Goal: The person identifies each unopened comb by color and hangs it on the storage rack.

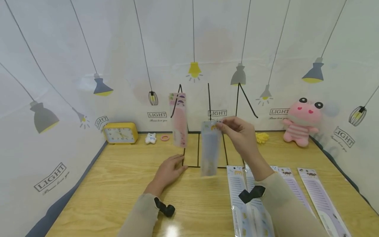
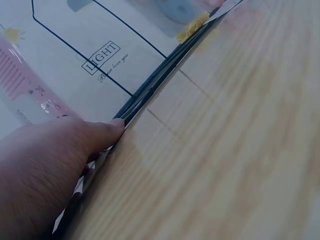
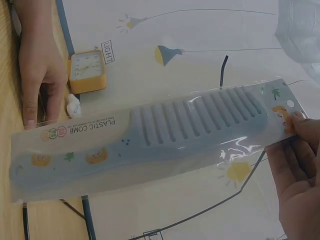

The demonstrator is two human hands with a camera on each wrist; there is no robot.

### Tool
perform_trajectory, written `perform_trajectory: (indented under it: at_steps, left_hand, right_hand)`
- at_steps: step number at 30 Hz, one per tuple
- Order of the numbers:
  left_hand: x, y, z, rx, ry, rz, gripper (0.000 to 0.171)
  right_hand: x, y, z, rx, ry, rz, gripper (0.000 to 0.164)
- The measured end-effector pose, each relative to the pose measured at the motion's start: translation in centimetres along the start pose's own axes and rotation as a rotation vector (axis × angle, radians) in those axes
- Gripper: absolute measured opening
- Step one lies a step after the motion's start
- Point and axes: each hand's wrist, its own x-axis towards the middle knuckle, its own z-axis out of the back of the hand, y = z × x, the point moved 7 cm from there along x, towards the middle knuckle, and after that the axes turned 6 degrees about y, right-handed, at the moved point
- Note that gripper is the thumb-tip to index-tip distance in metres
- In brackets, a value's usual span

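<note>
My right hand (image 1: 240, 133) pinches the top corner of a packaged light-blue plastic comb (image 3: 195, 125), thumb on the card's front. The comb hangs upright in front of the middle hook of a black wire display rack (image 1: 198, 149). Two pink packaged combs (image 1: 179, 121) hang one behind the other on the rack's left hook. My left hand (image 1: 168, 171) rests low on the table and grips the rack's front left base corner; in the left wrist view its thumb (image 2: 107, 134) lies against the black wire, and the other fingers are mostly hidden.
Packaged blue combs (image 1: 237, 194) and purple combs (image 1: 321, 197) lie at the front right, partly under my right forearm. Along the back stand a yellow clock (image 1: 120, 133), a small white bear figure (image 1: 150, 138), a pink ring (image 1: 164, 138), a yellow crumpled item (image 1: 262, 137) and a pink plush toy (image 1: 302, 121).
</note>
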Motion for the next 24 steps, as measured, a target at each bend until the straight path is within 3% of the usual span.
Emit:
perform_trajectory:
  at_steps: [6, 15, 24]
  left_hand:
    - [0.0, 0.0, 0.1, -0.025, 0.008, 0.006, 0.057]
    - [0.2, 0.0, 0.1, -0.034, 0.026, 0.029, 0.058]
    - [-0.1, -0.3, 0.3, -0.044, 0.013, 0.024, 0.056]
  right_hand:
    - [1.2, 1.0, -0.5, 0.012, -0.015, 0.021, 0.020]
    - [1.8, 0.6, -0.2, 0.032, -0.042, 0.013, 0.022]
    - [3.2, -0.5, -0.1, -0.060, -0.041, -0.010, 0.020]
